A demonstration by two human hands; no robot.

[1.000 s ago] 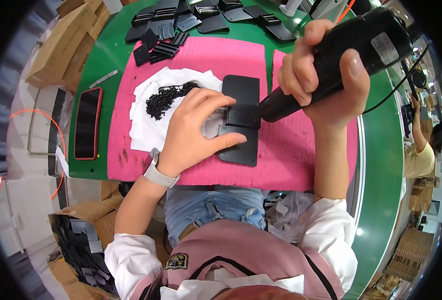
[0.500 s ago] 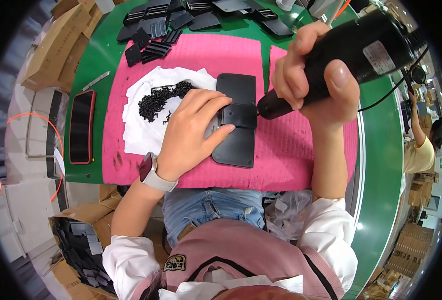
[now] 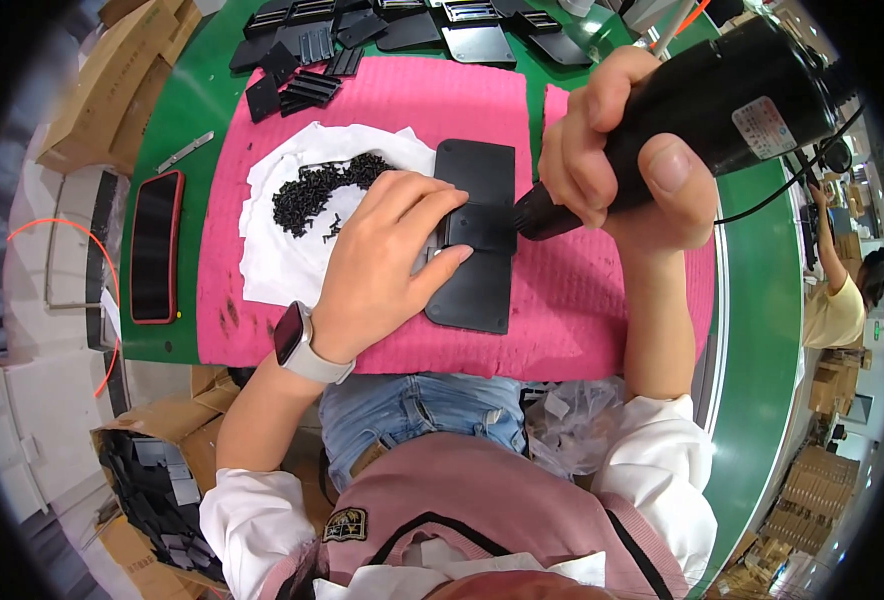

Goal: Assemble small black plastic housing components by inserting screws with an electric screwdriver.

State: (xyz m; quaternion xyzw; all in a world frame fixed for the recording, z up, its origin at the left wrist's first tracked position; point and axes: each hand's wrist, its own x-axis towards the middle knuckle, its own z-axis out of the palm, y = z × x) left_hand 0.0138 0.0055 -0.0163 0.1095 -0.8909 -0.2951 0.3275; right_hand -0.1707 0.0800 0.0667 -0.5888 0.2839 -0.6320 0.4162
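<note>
A flat black plastic panel (image 3: 472,290) with rounded corners lies on a pink foam mat (image 3: 582,310). Across its middle sits a smaller black plastic piece (image 3: 485,229). My left hand (image 3: 387,255) grips this piece from the left side, thumb and fingertips on its edges. In my right hand (image 3: 632,160), the fingers wrap round a black corded electric screwdriver (image 3: 717,110). Its nose points left at the small piece's right edge; the bit's tip is hidden. Left of the panel, small black screws (image 3: 307,200) are heaped on a white cloth (image 3: 267,265), partly behind my left hand.
Black plastic parts (image 3: 407,32) are piled at the table's far edge, with smaller ones (image 3: 307,92) on the mat's corner. A red-edged phone (image 3: 156,248) and a metal strip (image 3: 184,151) lie at left. Below stands a carton (image 3: 177,425) of dark parts. A person (image 3: 837,300) is far right.
The whole view has shifted slightly. Both hands keep their grips, and the screwdriver's nose stays at the small piece's right edge, its angle slightly changed.
</note>
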